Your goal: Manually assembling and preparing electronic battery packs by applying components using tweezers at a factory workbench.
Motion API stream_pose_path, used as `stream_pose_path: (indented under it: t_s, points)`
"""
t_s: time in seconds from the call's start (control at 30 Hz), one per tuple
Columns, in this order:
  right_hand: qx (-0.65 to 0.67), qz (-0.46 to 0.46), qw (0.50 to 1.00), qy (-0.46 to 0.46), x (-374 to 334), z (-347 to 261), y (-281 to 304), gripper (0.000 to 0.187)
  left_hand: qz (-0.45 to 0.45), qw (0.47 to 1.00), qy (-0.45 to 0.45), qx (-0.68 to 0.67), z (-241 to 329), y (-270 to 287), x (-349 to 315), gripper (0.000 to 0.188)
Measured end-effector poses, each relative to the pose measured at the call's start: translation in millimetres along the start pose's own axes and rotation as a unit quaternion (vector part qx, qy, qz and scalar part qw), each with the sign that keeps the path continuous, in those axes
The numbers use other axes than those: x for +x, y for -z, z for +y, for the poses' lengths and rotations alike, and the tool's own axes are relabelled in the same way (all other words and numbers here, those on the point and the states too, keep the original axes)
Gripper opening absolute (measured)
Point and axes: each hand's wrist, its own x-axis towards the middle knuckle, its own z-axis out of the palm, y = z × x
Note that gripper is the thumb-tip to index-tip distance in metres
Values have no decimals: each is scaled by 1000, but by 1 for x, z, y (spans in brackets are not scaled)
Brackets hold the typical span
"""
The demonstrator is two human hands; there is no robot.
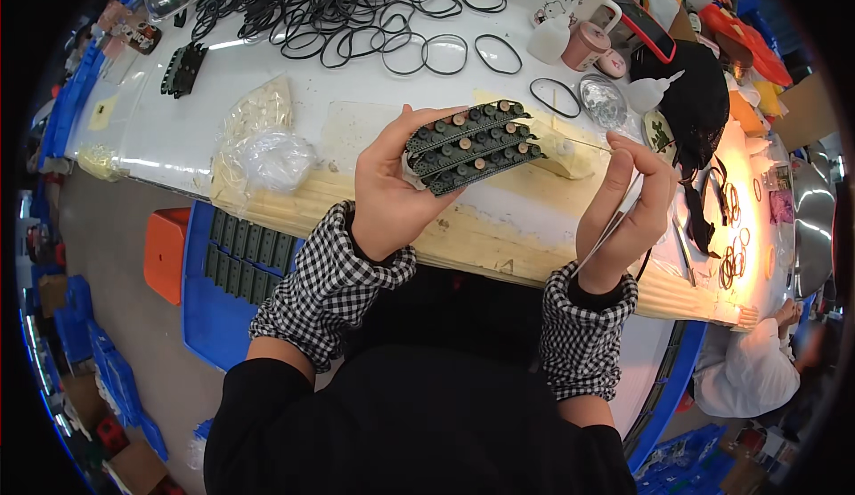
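Note:
A row of dark green toy tank wheel-and-track pieces (pixel 472 150) rests in my left hand (pixel 390 190); the fingers wrap behind it. Small round wheels show on its upper face, some of them tan. Just to its right, my right hand (pixel 631 208) is closed, thumb against index finger. Slim metal tweezers (pixel 609 226) lie across that palm. A thin pin-like rod (pixel 585 145) points from the fingertips toward the pieces, apart from them; I cannot tell whether it belongs to the tweezers. A similar dark green piece (pixel 183 69) sits on the table at the far left.
Many black rubber rings (pixel 329 5) are heaped at the back. A plastic bag (pixel 276 161) lies left of my left hand. A white mug (pixel 570 0) and squeeze bottles (pixel 549 40) stand back right. Below left are an orange stool (pixel 163 254) and a blue tray (pixel 200 339) of green parts.

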Motion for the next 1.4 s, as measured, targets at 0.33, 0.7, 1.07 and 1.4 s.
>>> stream_pose_path:
  t_s: [0.33,0.7,1.07,1.4]
  points:
    - [-100,-67,993,19,-5,15,-2,6,9,1000,-1,-4,1,-1,2,50]
    - [291,-105,950,-33,-14,-37,-17,4,-3,1000,7,15,-1,0,0,50]
    - [288,-117,950,-25,-18,-43,-26,6,-38,997,-13,58,-1,6,0,56]
    - [295,-89,949,-62,-15,-38,-18,10,-5,1000,0,-5,2,0,0,53]
